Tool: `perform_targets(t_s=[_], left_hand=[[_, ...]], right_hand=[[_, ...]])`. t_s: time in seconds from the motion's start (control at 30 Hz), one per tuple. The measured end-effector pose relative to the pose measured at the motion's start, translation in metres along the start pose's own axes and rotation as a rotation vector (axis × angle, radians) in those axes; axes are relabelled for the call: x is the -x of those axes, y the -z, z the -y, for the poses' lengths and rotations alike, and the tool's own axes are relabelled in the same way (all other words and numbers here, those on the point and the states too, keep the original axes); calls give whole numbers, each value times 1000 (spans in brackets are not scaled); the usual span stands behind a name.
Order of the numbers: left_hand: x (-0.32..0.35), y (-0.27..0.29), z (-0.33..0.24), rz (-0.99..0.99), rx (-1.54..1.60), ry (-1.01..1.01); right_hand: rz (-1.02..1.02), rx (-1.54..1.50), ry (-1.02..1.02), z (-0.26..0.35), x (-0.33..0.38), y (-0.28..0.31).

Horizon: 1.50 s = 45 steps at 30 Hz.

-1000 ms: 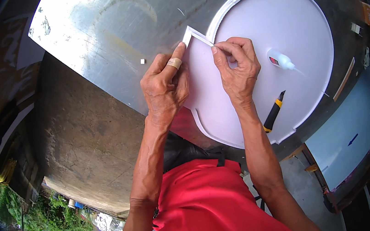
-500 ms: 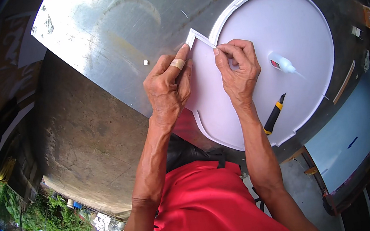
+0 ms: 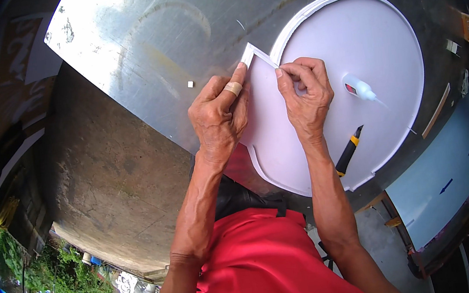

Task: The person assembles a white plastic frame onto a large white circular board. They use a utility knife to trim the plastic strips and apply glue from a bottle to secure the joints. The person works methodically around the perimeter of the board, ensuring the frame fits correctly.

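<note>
A white panel (image 3: 374,41) with a rounded outline and a thin raised edge lies on the metal table. At its upper left notch, a narrow white strip (image 3: 262,53) bends into a pointed corner. My left hand (image 3: 219,113), a bandage round one finger, pinches the strip's left leg just below the peak. On the other leg, where it meets the curved edge, my right hand (image 3: 309,93) has thumb and fingertips closed. A small white bottle (image 3: 359,87) with a thin nozzle lies on the panel, right of my right hand. Nearer me rests a yellow-and-black utility knife (image 3: 350,151), blade out.
The grey metal tabletop (image 3: 175,48) has its edge running diagonally at left, above a brown floor (image 3: 104,180). A tiny white cube (image 3: 190,84) sits left of my hands. To the right are a thin wooden strip (image 3: 436,111) and a pale blue sheet (image 3: 448,173).
The whole view has shifted slightly, so table, panel and hands appear a little lower. Both hands keep their pinch on the strip, with little visible movement against the panel.
</note>
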<state>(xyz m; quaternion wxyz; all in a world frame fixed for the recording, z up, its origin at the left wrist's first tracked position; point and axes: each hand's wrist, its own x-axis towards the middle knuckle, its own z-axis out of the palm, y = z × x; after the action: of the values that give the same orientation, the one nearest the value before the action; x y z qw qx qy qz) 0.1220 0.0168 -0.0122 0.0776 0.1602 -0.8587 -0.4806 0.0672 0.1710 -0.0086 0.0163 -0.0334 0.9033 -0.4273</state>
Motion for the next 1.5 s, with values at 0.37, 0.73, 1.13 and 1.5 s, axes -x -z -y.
perform_targets(t_s=[0.37,0.73,1.13,1.5], left_hand=[[4,-4,1,-19,42,29],[5,-7,6,-44,68,-3],[7,-9,6,-56,66,33],[8,-12,0,-84,35,18]], right_hand=[[-15,-6,15,-2,0,-1],[-14,-25,2,-4,-1,0],[1,-29,11,-5,-4,2],[16,-38,6,-6,-6,3]])
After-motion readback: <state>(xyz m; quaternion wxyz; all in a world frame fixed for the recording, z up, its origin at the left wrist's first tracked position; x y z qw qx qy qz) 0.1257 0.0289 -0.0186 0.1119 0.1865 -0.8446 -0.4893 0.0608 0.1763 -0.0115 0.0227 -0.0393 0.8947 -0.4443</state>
